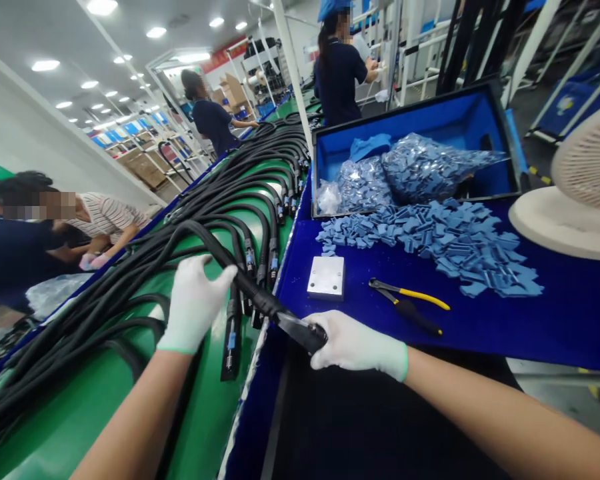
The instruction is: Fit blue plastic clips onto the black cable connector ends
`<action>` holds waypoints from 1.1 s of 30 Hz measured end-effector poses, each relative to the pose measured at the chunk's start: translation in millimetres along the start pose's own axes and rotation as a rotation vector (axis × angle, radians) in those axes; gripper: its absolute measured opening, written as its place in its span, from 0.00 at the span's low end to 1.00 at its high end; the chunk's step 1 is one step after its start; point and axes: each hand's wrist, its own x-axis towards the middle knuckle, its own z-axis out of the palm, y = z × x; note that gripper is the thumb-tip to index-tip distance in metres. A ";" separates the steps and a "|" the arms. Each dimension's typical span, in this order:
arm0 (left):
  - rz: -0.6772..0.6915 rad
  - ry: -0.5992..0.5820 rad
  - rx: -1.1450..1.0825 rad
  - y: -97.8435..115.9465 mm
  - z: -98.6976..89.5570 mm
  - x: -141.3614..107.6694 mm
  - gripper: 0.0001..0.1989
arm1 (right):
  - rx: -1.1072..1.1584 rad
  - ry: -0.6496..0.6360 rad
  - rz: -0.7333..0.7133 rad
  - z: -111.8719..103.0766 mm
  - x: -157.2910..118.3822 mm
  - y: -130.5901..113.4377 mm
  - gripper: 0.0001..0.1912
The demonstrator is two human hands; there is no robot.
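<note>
The black hose (pixel 253 290) in hand slants across the edge of the green belt (pixel 215 400), its near end just on the wearer's side of the metal block (pixel 326 278). The gloved right hand (pixel 350 343) grips that end, fingers closed around it; the hand covers the tip, and a shiny patch beside it is hard to make out. The gloved left hand (pixel 193 303), left of the block, has its thumb against the hose or very near it; whether its fingers close on the hose cannot be told.

Left of the block, more hoses (pixel 80 340) overlap so thickly that single ones are hard to trace, and the left forearm hides some. Right of the block lie cutters (pixel 405 292) with one yellow handle; behind it spread loose blue pieces (pixel 430 240). Farther behind, a blue bin (pixel 430 117) holds bulging plastic bags (pixel 425 167), their lower parts hidden by its front edge. Far right of the block, a fan (pixel 595 160) is cut off by the frame. Beyond the block, a white post (pixel 293 73) stands in front of the far hoses.
</note>
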 end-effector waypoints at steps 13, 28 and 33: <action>-0.068 -0.460 -0.064 8.1 100.6 -94.2 0.12 | -1.081 0.512 0.370 -92.8 -87.6 1.7 0.15; -0.308 -0.501 -0.232 40.6 111.0 -70.2 0.20 | -0.595 0.361 -0.421 -63.5 -69.4 2.6 0.19; -0.234 -0.497 -0.214 40.5 112.4 -70.0 0.18 | -0.594 0.406 -0.461 -56.2 -62.1 3.3 0.22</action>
